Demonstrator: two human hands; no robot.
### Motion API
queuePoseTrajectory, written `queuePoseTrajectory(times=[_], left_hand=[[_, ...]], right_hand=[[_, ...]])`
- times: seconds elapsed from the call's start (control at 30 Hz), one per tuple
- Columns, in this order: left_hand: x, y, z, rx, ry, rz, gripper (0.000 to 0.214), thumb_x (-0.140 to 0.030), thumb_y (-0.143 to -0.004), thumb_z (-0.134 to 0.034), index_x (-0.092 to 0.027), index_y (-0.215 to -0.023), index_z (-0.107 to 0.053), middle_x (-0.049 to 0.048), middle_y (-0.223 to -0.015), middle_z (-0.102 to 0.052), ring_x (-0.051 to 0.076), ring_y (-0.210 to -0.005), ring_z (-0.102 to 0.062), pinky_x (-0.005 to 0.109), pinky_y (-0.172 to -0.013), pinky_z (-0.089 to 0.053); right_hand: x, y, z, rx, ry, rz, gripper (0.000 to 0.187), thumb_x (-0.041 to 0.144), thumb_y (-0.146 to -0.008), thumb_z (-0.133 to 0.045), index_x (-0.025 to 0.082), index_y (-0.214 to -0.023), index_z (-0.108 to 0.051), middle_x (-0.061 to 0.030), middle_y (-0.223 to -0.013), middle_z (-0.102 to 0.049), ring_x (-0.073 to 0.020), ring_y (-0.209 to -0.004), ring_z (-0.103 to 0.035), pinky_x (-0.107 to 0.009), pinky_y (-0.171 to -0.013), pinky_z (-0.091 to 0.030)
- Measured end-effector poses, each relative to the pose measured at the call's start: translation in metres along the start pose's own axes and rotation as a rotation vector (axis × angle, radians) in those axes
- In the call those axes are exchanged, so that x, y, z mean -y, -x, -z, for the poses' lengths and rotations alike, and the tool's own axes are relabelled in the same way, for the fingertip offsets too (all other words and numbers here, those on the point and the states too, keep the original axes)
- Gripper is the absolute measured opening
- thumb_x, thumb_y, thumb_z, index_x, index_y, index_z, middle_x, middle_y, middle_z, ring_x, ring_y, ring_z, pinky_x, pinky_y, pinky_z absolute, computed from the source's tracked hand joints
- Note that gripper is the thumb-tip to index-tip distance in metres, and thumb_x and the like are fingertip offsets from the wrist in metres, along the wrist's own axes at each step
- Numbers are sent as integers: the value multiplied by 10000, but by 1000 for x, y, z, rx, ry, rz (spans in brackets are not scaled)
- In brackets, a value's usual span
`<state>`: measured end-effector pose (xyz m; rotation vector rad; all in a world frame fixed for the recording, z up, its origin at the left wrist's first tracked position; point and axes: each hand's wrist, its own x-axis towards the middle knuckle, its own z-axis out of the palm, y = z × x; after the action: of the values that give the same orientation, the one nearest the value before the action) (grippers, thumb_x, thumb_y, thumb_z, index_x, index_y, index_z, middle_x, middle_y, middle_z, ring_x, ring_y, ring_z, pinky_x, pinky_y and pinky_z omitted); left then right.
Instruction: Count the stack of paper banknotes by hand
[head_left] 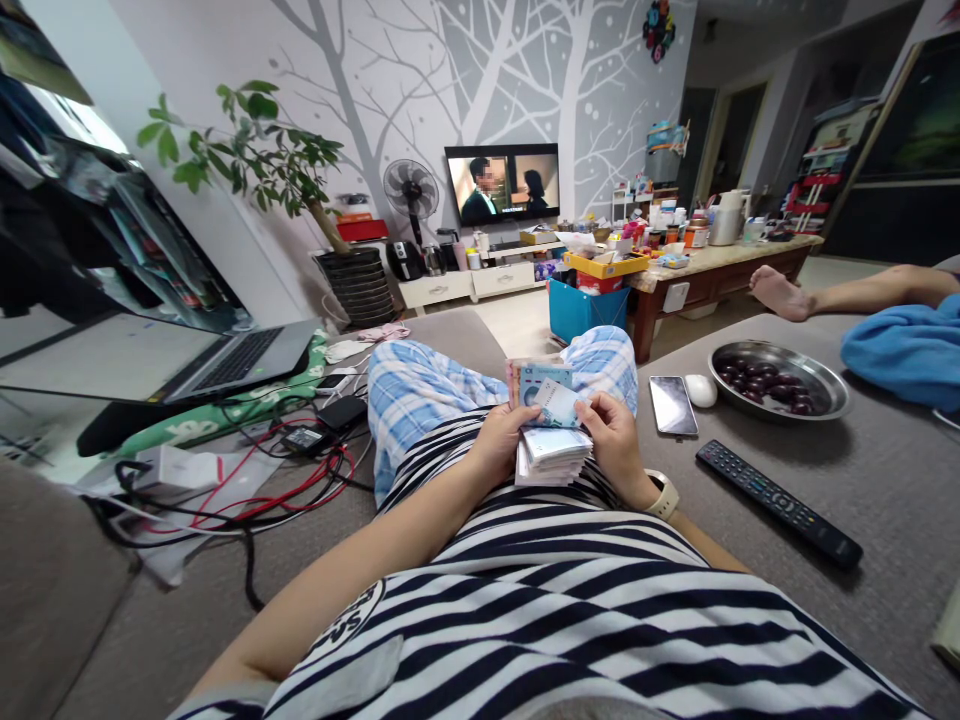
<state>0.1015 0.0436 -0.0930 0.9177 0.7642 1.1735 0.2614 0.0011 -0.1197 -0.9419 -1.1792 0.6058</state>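
Observation:
Over my lap, my left hand (504,437) grips a thick stack of banknotes (553,460), its fingers closed on the left side. The lower part of the stack is bent down toward me and looks pale. The upper part shows bluish-green notes, with pinkish edges peeking out behind at the left. My right hand (611,440), with a pale watch (663,496) on its wrist, pinches the right edge of a top bluish-green note (559,405). Some fingers of both hands are hidden behind the notes.
To my right on the grey sofa lie a phone (673,406), a white mouse (700,390), a remote control (780,503) and a steel bowl (836,402) of dark round fruit. Another person's bare foot (781,293) rests beyond. Tangled cables (300,480) and a laptop (225,360) are at left.

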Motion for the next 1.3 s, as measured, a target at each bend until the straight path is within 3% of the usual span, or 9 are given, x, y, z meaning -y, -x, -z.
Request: queuePoseTrajectory(times=[0.27,0.77,1.3], left_hand=[[4,-10,7,28,45,63,267,-314,-723,-802,-119,-902,-769,131,-866,-817,346,-985,-779,453,-965,-591],[-3,-8,6,60,45,58,261,-276,-745,-772,-102,-939,-750,139,-911,-822,358,-1061,-766,470,-1001,-585],[-2,-7,6,60,46,60,290,-264,-740,-779,-109,-984,-759,128,-924,-824,361,-1070,-764,480,-1002,-587]], right_hand=[[2,0,-1,-6,-3,25,365,482,-899,-665,225,-669,-544,35,-626,-484,-151,-624,-421,-294,-603,-358],[6,2,-3,14,-108,26,274,468,-883,-683,211,-798,-640,37,-660,-517,-136,-605,-427,-283,-595,-375],[6,2,-2,26,-108,18,288,482,-878,-689,211,-797,-642,34,-653,-512,-134,-597,-423,-281,-582,-367]])
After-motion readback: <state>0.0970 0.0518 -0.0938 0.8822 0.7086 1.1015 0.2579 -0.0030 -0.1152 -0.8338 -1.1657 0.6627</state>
